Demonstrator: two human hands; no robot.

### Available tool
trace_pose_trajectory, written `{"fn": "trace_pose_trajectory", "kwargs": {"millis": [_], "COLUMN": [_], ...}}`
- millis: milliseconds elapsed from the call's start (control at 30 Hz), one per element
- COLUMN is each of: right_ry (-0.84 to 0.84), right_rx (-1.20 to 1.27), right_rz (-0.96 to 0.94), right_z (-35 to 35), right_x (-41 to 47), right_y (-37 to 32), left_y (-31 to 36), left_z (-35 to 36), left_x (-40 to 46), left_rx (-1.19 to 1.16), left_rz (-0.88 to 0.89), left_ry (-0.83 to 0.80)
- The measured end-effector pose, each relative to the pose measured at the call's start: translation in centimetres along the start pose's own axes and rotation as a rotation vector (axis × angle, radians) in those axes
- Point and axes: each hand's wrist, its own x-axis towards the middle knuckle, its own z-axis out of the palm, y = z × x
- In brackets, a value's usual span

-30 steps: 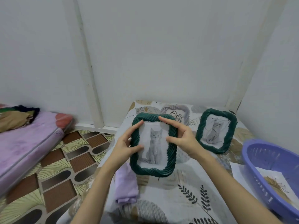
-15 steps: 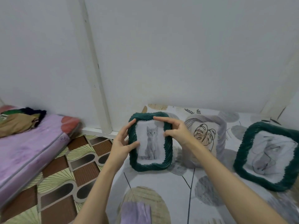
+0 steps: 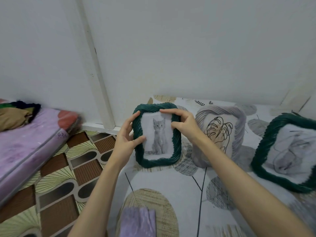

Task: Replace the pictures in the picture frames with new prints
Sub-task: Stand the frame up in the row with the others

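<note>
A dark green woven picture frame (image 3: 176,146) with a grey kitten print (image 3: 158,135) stands upright at the back left of the patterned table (image 3: 171,183), near the wall. My left hand (image 3: 127,137) grips its left edge, thumb on the front. My right hand (image 3: 183,124) holds its top right corner, fingers over the rim. To the right stands a grey woven frame (image 3: 239,120) showing a line-drawn leaf. A second green frame (image 3: 259,151) with a grey sketch leans at the far right.
A folded lilac cloth (image 3: 137,223) lies at the table's near edge. A purple mattress (image 3: 25,142) with bundled clothes (image 3: 15,113) lies on the patterned floor (image 3: 68,168) to the left. A white wall post (image 3: 95,65) rises behind the table's left corner.
Both hands have carried the kitten frame away from me and leftward to the back of the table, now beside the grey frame. The view has swung left; the blue basket has left sight.
</note>
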Motion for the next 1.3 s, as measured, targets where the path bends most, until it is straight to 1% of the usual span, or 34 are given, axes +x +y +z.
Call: {"fn": "trace_pose_trajectory", "kwargs": {"millis": [167,500,600,733,833,900,933,1000,1033,1067,1100,1167,1200,1300], "right_ry": [-0.016,0.047,0.092,0.126,0.14,0.161,0.172,0.227,0.275,0.331,0.382,0.452,0.476,0.52], "right_rx": [0.015,0.026,0.014,-0.083,-0.173,-0.221,-0.233,-0.277,-0.316,-0.359,-0.393,-0.424,-0.44,-0.562], "right_rz": [0.01,-0.02,-0.009,-0.061,-0.1,-0.129,-0.158,-0.223,-0.252,-0.27,-0.269,-0.21,-0.164,-0.061], "right_z": [0.2,0.5,0.7,0.8,0.6,0.1,-0.3,-1.8,-2.8,-4.0,-5.2,-7.5,-8.4,-10.2], "right_x": [-0.2,-0.3,-0.9,-2.3,-3.4,-4.4,-5.0,-6.2,-6.9,-7.6,-8.4,-10.0,-10.7,-12.0], "right_y": [0.3,1.2,1.6,0.7,-0.1,-1.1,-1.8,-2.8,-3.0,-3.1,-3.0,-2.5,-2.0,-0.5], "left_y": [0.1,0.0,0.1,0.5,0.7,1.2,1.6,2.5,3.0,3.4,3.3,2.6,2.0,0.2], "left_z": [0.2,1.1,1.1,1.4,1.3,1.3,1.6,3.2,4.5,6.2,7.8,10.9,12.2,14.9], "left_x": [-0.9,-1.6,-1.7,-1.9,-2.3,-2.7,-2.8,-2.8,-2.7,-2.6,-2.5,-2.1,-1.9,-1.2], "left_rx": [0.002,-0.005,-0.001,0.059,0.091,0.26,0.392,0.59,0.624,0.62,0.589,0.518,0.5,0.493], "left_rz": [0.03,0.036,0.047,0.081,0.059,0.104,0.162,0.345,0.428,0.481,0.489,0.396,0.33,0.187], "left_ry": [0.032,0.075,0.1,0.063,0.073,0.143,0.189,0.25,0.235,0.187,0.106,-0.065,-0.119,-0.2]}}
